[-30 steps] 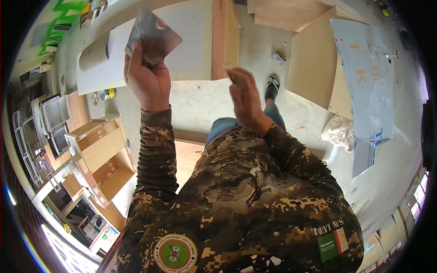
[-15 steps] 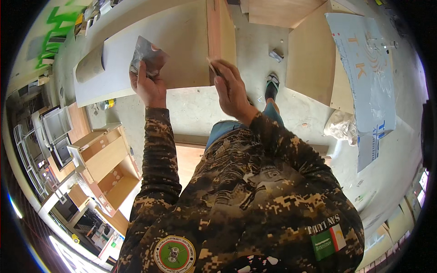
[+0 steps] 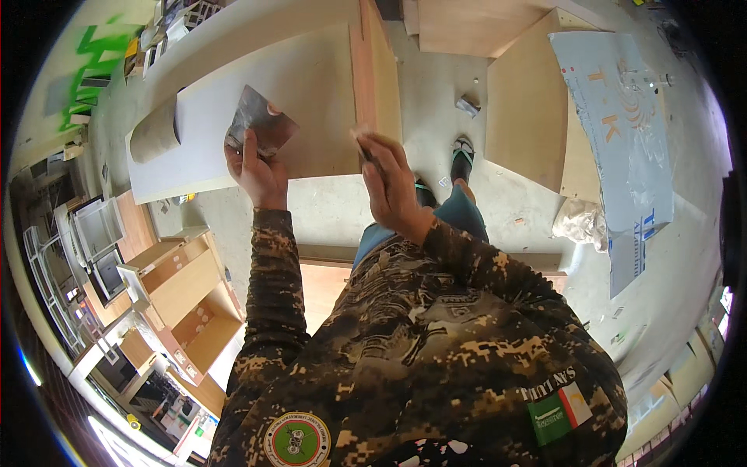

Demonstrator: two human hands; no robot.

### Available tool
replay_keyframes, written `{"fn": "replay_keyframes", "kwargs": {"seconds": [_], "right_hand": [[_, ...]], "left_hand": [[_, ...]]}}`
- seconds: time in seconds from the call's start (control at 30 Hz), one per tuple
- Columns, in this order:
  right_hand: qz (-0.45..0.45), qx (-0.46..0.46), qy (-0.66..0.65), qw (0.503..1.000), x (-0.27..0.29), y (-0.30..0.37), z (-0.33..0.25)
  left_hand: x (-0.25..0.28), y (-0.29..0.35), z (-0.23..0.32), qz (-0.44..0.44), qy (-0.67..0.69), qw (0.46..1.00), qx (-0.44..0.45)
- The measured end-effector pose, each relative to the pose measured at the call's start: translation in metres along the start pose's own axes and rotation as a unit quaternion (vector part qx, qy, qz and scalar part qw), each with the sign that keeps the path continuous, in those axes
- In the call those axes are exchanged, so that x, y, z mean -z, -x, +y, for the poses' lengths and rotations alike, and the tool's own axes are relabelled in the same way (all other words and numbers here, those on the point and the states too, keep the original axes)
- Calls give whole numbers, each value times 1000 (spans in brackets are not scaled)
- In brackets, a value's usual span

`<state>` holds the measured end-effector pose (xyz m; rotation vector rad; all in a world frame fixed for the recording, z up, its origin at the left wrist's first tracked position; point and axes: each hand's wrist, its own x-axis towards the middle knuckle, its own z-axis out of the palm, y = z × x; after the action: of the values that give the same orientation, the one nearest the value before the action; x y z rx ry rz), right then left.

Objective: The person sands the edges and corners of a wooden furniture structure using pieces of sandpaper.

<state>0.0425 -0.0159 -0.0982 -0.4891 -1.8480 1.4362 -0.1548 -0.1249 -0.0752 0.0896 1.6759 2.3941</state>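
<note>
My left hand (image 3: 263, 177) is closed on a thin square plate (image 3: 268, 117), dark, shiny and smeared, with the thumb lying across its face. That plate is above the white and light-brown top of a large wooden box (image 3: 311, 93). My right hand (image 3: 391, 191) pinches a small thin flat piece (image 3: 362, 145) at the near end of the box's reddish-brown edge strip (image 3: 364, 78). The piece is blurred and mostly hidden by the fingers, so its kind does not show, nor whether it touches the strip.
A curved grey-brown sheet (image 3: 156, 132) lies on the box's left part. Across the floor to the right stands another wooden box (image 3: 529, 109) with a blue-grey printed sheet (image 3: 622, 140) against it. A whitish bag (image 3: 582, 221) sits nearby. Open wooden cabinets (image 3: 183, 288) are at the left.
The view has shifted a little, so the box and both hands appear lower in the picture. My right hand has shifted slightly along the edge strip toward me. Both hands keep their holds.
</note>
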Motion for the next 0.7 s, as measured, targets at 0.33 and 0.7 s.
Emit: {"fn": "replay_keyframes", "kwargs": {"seconds": [0.33,0.7], "right_hand": [[33,27,-50,998,-12,-28,13],[47,10,-37,998,-10,-66,28]], "left_hand": [[-7,6,7,4,-11,1000,16],[-5,7,7,27,-22,999,23]]}}
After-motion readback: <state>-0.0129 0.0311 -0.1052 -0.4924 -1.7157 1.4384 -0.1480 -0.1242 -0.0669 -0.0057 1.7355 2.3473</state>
